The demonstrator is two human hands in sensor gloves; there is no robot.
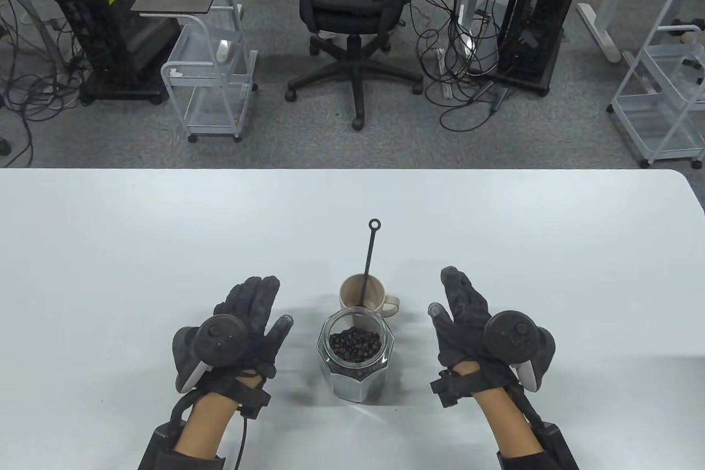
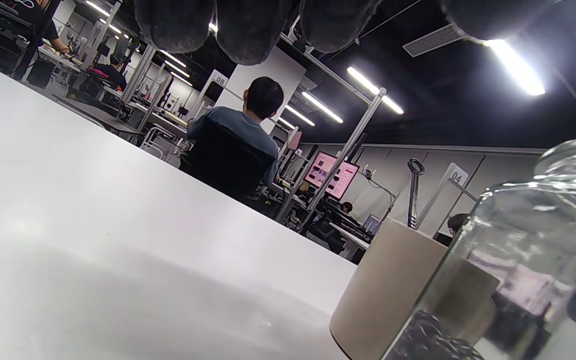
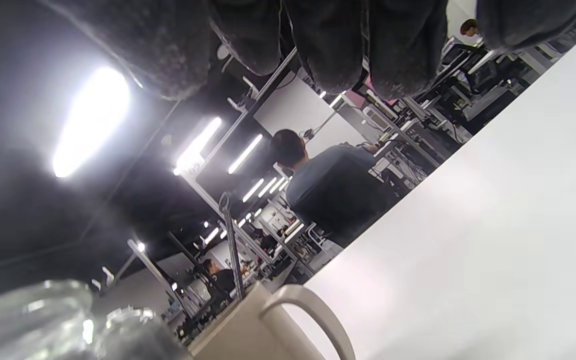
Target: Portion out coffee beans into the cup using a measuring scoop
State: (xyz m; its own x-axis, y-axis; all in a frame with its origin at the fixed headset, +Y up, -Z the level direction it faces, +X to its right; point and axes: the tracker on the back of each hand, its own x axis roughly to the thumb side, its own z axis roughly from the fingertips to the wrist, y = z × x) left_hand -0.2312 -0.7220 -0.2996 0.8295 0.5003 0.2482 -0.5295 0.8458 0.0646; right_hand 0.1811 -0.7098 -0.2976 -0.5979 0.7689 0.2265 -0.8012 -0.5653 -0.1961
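Observation:
An open glass jar [image 1: 356,355] half full of dark coffee beans [image 1: 355,342] stands near the table's front middle. Just behind it sits a beige cup [image 1: 363,295] with its handle [image 1: 392,304] to the right. A black long-handled scoop [image 1: 368,260] stands in the cup, its ring end leaning away. My left hand [image 1: 250,309] lies flat and open left of the jar; my right hand [image 1: 461,302] lies open to its right. Neither touches anything. The left wrist view shows the jar [image 2: 528,260], cup [image 2: 388,285] and scoop handle [image 2: 413,192]; the right wrist view shows the cup handle [image 3: 313,312].
The white table [image 1: 165,249] spreads wide on both sides of the hands. Beyond its far edge stand an office chair [image 1: 352,7], a white cart [image 1: 212,73], computer towers [image 1: 110,23] and loose cables on the floor.

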